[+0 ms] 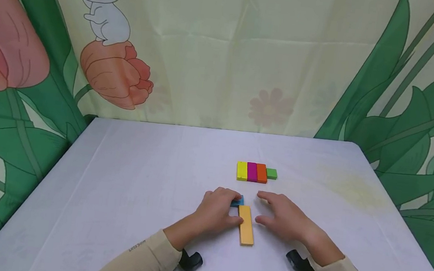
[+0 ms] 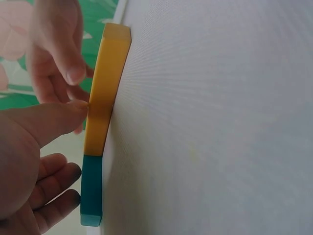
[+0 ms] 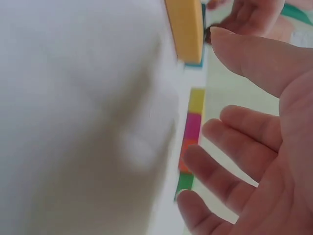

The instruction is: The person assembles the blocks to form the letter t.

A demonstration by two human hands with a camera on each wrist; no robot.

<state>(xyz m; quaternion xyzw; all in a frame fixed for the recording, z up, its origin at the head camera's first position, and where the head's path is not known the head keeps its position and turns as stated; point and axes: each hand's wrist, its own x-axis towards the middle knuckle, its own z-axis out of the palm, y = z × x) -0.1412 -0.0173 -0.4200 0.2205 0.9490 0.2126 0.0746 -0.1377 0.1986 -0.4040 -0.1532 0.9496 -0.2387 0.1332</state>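
An orange-yellow block (image 1: 246, 232) lies lengthwise on the table, its far end meeting a blue block (image 1: 238, 202). My left hand (image 1: 214, 211) is over the left side of both. In the left wrist view its thumb (image 2: 68, 117) touches the orange-yellow block, and its fingertips rest at the face of the teal-looking blue block (image 2: 91, 188). To the right, my right hand (image 1: 289, 220) hovers apart from the blocks with its fingers spread and holding nothing. The right wrist view shows these relaxed fingers (image 3: 254, 137) beside the orange-yellow block (image 3: 187, 32).
Farther back, yellow (image 1: 242, 171), magenta (image 1: 252, 172) and orange (image 1: 261, 173) blocks stand side by side, with a smaller green block (image 1: 271, 173) at the right end. A white cloth covers the table (image 1: 138, 167); a printed curtain (image 1: 208, 64) hangs behind it.
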